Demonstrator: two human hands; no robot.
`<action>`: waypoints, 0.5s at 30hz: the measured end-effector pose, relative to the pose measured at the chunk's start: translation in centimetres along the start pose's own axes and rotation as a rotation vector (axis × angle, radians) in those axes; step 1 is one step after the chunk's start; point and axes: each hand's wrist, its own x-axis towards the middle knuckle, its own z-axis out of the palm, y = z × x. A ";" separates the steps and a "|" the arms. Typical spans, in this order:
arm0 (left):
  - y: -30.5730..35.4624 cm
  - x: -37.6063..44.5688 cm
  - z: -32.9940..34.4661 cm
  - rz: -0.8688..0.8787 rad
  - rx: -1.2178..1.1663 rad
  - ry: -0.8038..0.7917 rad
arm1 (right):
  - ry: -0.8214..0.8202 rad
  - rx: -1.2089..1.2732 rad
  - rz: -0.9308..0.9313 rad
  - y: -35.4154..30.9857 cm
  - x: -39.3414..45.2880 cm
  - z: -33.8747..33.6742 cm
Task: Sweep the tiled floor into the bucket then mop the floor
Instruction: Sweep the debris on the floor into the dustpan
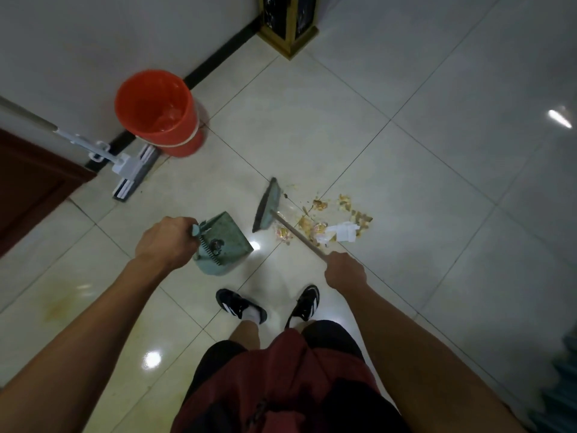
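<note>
Head view, looking straight down: the left hand (165,242), left of centre, has its fingers curled tight round the top of the green dustpan (223,243) handle, and the pan hangs just right of the knuckles with its mouth toward the middle of the frame. The right hand (345,271), right of centre, is wrapped round the wooden stick of the broom (267,206); the stick runs up and left from the fist to the green head, which stands on the tiled floor (406,151) just left of the litter (331,223), a scatter of yellowish scraps and white paper. Fingertips of both hands are hidden under the backs of the hands. The orange bucket (157,110) sits in the upper left by the wall, something pale inside it, hard to make out. The mop (131,170) leans below it, its handle cut off at the left edge. A gold-trimmed stand (288,35) is cropped at the top.
</note>
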 end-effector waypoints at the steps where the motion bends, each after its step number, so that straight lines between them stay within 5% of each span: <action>1: 1.1 0.0 0.2 0.013 0.006 0.000 | 0.013 -0.008 0.008 0.8 -0.1 -0.1; 15: 12.9 -0.6 0.8 0.157 0.074 0.011 | 0.108 0.080 0.163 11.1 -1.3 -3.6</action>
